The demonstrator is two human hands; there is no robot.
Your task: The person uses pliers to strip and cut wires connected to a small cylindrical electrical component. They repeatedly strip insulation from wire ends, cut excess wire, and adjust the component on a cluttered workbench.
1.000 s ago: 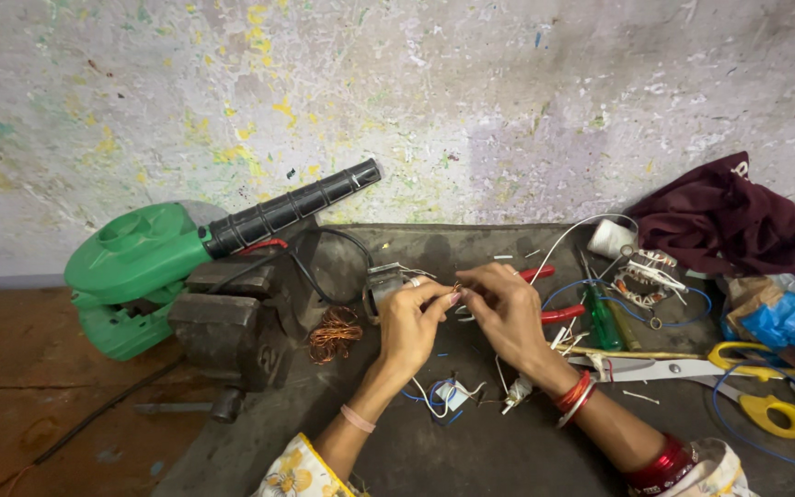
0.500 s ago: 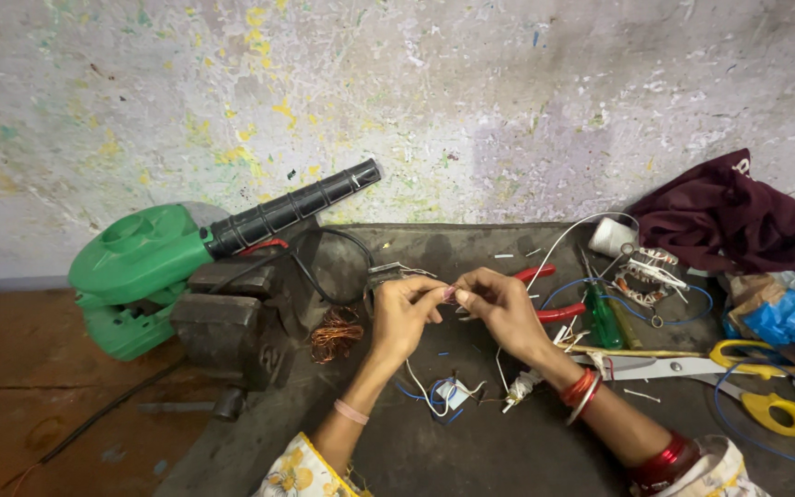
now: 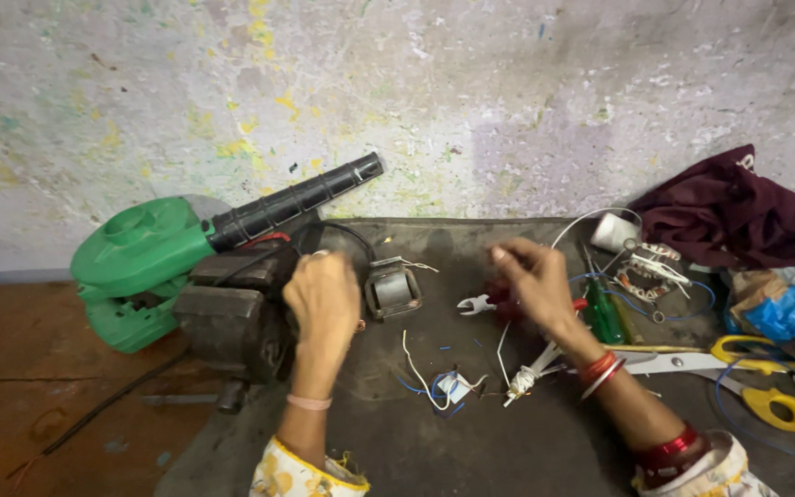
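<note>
The right hand (image 3: pixel 535 281) closes around red-handled pliers (image 3: pixel 482 303); the left hand (image 3: pixel 324 296), curled, seemingly empty, rests by the vise (image 3: pixel 232 313). Loose wires (image 3: pixel 443 387) could snag a wrist.

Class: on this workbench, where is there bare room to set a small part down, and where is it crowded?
Bare patches: the dark mat near the front edge, between the forearms, and the strip between the small metal coil block and the wall. Crowded: right side, around the yellow-handled scissors, green screwdriver and wires.
</note>
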